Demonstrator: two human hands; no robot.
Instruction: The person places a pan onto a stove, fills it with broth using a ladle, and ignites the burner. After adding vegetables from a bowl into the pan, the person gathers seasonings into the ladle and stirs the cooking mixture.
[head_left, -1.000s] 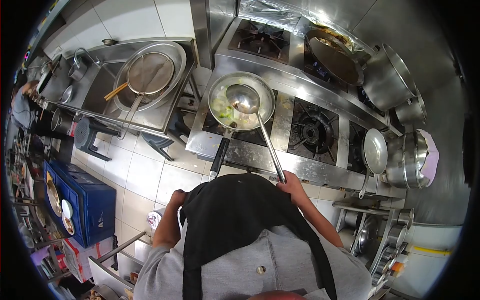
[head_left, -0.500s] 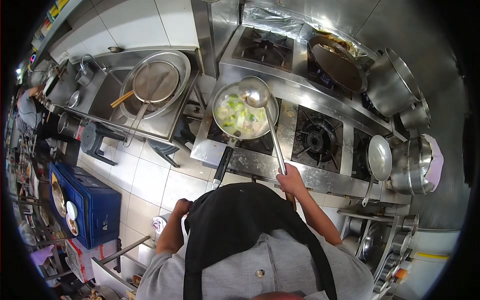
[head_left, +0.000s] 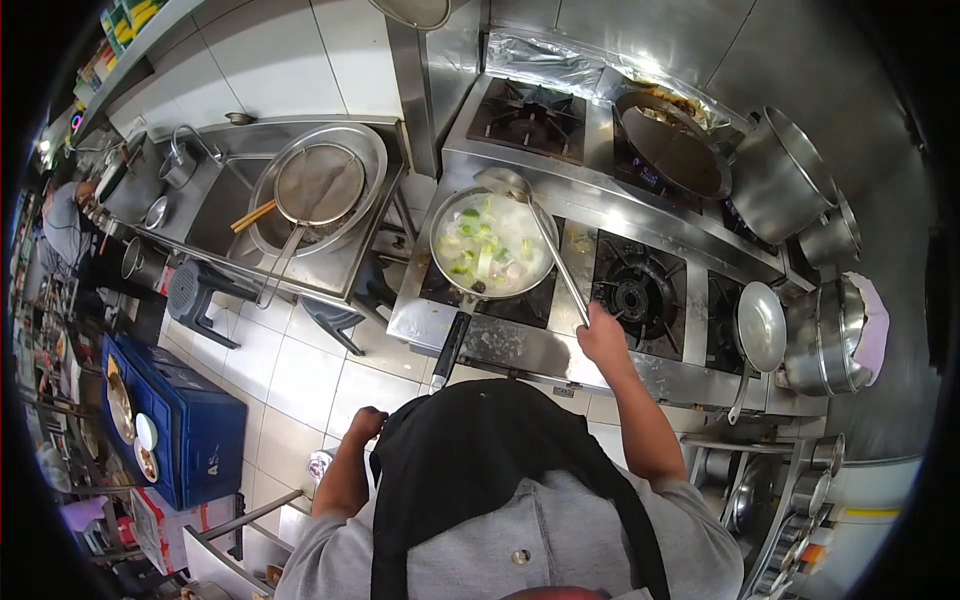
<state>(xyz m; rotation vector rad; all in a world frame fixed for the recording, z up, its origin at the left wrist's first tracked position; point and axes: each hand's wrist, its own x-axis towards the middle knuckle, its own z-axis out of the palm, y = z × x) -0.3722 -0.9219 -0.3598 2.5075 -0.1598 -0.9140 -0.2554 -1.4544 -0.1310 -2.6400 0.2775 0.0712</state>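
My right hand (head_left: 603, 338) is closed around the handle of a steel ladle (head_left: 562, 262). The ladle's bowl hangs at the far right rim of a frying pan (head_left: 440, 215), partly over it. Inside the pan, green and pale vegetable pieces (head_left: 485, 258) lie in a whitish, steaming liquid. The pan sits on the front left burner, its black handle pointing toward me. My left hand (head_left: 368, 424) is beside the black apron (head_left: 480, 440), its fingers curled in, with nothing visible in them. It touches neither the pan nor its handle.
To the left, a strainer (head_left: 320, 183) with chopsticks (head_left: 253, 216) rests over a large basin by the sink. A wok (head_left: 670, 150), pots (head_left: 785, 180) and a small pan (head_left: 761, 325) stand right. Stools (head_left: 197, 290) and a blue box (head_left: 205, 430) are left; another person (head_left: 65, 225) stands far left.
My right hand has moved right and slightly up, with the ladle. Its bowl has shifted from over the pan's contents to the far right rim. My left hand stays closed near the apron.
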